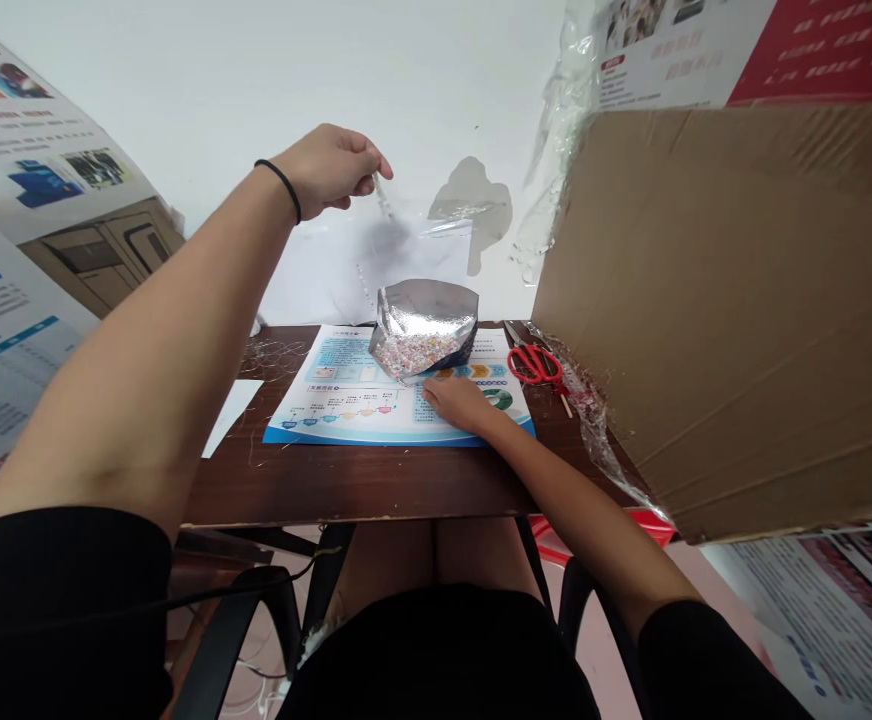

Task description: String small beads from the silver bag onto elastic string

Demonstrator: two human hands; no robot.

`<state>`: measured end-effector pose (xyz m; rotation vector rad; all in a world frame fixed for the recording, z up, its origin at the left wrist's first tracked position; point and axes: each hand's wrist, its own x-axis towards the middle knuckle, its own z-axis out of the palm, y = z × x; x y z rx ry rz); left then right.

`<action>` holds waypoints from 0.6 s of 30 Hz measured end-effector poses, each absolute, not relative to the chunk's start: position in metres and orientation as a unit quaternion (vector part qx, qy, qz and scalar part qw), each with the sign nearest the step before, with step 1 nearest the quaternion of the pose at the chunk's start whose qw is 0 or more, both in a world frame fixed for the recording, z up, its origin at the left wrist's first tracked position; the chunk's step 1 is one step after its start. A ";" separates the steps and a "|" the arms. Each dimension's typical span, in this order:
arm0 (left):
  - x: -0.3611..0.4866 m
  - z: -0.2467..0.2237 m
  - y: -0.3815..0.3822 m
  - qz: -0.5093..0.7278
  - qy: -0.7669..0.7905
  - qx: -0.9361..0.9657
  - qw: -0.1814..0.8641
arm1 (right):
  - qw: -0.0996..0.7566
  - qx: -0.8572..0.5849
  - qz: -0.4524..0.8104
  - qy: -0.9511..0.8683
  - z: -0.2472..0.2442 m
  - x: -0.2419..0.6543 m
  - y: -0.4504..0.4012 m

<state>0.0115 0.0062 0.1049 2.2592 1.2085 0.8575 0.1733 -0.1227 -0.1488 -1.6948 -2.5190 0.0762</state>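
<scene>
My left hand (pixel 331 170) is raised in front of the wall, thumb and fingers pinched together on the top of a thin beaded string (pixel 382 195). The string hangs down toward a silver foil pouch (pixel 428 295), its middle part blurred. The pouch stands wide open, with many tiny pale, multicoloured beads (pixel 415 352) inside. My right hand (pixel 457 402) rests on a printed sheet (pixel 346 430) just in front of the pouch. Its fingers are curled closed, and what they hold, if anything, is hidden.
Red-handled scissors (pixel 535 364) lie right of the pouch, beside crumpled clear plastic (pixel 593 425). A big cardboard panel (pixel 721 300) stands at the right. Loose clear threads (pixel 275 355) and a white paper piece (pixel 232 415) lie left on the dark table (pixel 376 485).
</scene>
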 end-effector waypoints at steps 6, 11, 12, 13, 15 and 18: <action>0.014 0.100 0.000 0.204 0.470 0.848 0.132 | 0.045 -0.562 0.033 -0.825 -0.148 0.173 -0.123; 0.021 0.089 -0.006 0.135 0.473 0.862 0.119 | 0.050 -0.561 0.041 -0.825 -0.145 0.173 -0.125; 0.020 0.088 -0.007 0.126 0.472 0.863 0.127 | 0.052 -0.560 0.041 -0.826 -0.145 0.173 -0.125; 0.017 0.087 -0.008 0.119 0.469 0.864 0.139 | 0.054 -0.559 0.039 -0.826 -0.145 0.173 -0.125; 0.008 0.083 -0.011 0.123 0.457 0.866 0.159 | 0.057 -0.557 0.033 -0.828 -0.146 0.173 -0.124; -0.008 0.060 -0.017 0.112 0.461 0.867 0.154 | 0.065 -0.562 0.033 -0.824 -0.148 0.171 -0.125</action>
